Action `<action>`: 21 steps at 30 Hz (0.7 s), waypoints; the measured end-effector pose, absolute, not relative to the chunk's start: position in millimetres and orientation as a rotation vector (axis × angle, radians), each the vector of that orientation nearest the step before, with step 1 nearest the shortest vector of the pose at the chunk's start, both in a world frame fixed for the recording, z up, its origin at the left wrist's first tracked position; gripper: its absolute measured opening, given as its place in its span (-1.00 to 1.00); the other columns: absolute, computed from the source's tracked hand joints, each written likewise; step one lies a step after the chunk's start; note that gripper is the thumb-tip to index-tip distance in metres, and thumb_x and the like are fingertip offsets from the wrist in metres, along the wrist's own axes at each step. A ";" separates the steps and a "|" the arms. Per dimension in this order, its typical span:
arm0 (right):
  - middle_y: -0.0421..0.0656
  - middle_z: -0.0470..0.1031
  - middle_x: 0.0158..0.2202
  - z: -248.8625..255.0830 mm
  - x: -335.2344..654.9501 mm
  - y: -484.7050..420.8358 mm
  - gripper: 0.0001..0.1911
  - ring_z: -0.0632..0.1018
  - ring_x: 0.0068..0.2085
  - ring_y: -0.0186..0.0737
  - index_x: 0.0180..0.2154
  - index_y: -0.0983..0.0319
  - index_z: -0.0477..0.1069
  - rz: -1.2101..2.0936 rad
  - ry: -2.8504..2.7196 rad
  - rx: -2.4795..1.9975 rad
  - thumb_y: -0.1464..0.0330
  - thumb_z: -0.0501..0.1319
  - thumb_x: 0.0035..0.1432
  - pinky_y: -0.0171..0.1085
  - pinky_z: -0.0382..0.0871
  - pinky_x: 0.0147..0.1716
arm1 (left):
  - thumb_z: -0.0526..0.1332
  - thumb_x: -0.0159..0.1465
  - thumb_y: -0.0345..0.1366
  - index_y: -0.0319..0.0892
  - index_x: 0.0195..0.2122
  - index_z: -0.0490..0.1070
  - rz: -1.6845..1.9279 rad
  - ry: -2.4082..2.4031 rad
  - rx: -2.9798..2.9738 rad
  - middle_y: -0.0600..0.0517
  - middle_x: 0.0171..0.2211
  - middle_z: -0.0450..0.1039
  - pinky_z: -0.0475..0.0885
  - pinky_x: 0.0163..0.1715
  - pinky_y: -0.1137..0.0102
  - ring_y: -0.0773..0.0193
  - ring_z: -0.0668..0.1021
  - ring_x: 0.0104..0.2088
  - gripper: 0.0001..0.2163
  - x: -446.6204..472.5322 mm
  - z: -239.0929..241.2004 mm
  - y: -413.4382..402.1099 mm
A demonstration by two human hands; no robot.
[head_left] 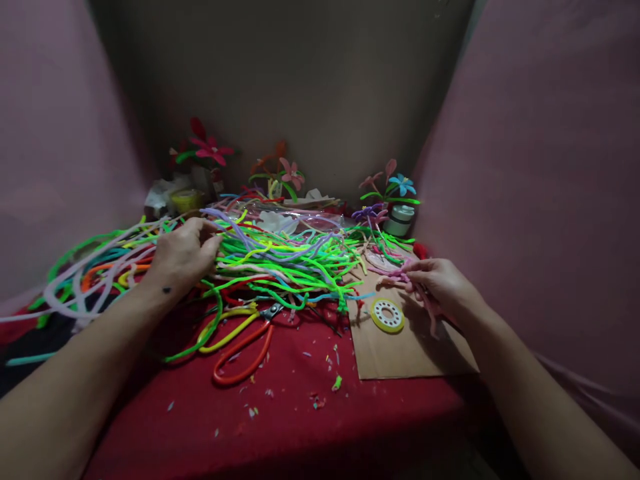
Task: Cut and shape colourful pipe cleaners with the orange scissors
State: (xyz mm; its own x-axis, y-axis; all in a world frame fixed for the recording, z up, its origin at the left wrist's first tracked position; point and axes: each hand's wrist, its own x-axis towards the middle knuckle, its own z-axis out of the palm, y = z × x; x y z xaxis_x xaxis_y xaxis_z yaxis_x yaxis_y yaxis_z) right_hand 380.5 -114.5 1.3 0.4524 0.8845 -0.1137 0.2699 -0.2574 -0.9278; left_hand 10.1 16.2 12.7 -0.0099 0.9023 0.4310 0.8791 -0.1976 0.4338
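Note:
A large tangle of pipe cleaners [280, 263], mostly green with purple, yellow and red among them, spreads over the table. At its left part is my left hand [183, 250], thumb and fingers curled together among the stems; what they grip, if anything, is hidden. My right hand [440, 283] pinches several pink pipe cleaners [413, 287], whose ends dangle over a cardboard sheet [385, 357]. Just left of these lies a yellow-rimmed white roll of round-headed pins [387, 315]. Red-handled scissors [245, 353] rest in front of the tangle.
Pipe-cleaner flowers [213, 150] stand along the back, with a blue flower [401, 185] above a small silver-lidded jar [399, 220]. Fuzzy scraps [337, 382] dot the red tablecloth [295, 433]. Pink cloth [540, 167] hangs on both sides.

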 end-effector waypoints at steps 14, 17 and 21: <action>-0.21 0.45 -0.64 -10.5 380.2 -137.2 -0.75 0.38 -0.71 -0.38 -0.39 0.24 0.29 1.032 -0.912 -1.623 0.40 0.28 -0.20 -0.46 0.12 -0.79 | 0.07 0.14 -0.25 -0.22 -0.23 0.46 0.926 2.005 2.314 0.03 -0.42 0.46 0.29 -0.35 0.46 0.27 0.46 -0.40 -0.73 8.0 12.8 18.9; -0.21 0.45 -0.63 -11.6 379.3 -138.5 -0.76 0.41 -0.69 -0.36 -0.40 0.24 0.31 1.040 -0.909 -1.578 0.40 0.29 -0.21 -0.46 0.16 -0.77 | 0.07 0.13 -0.25 -0.22 -0.25 0.47 0.918 2.009 2.321 0.04 -0.43 0.46 0.28 -0.37 0.47 0.28 0.46 -0.42 -0.74 8.3 12.3 19.8; -0.22 0.46 -0.64 -12.1 377.9 -138.2 -0.76 0.42 -0.68 -0.37 -0.40 0.24 0.32 1.061 -0.836 -1.553 0.44 0.28 -0.22 -0.45 0.22 -0.75 | 0.07 0.12 -0.27 -0.22 -0.27 0.47 0.914 2.006 2.355 0.04 -0.42 0.47 0.28 -0.36 0.47 0.29 0.45 -0.42 -0.75 8.6 11.3 21.8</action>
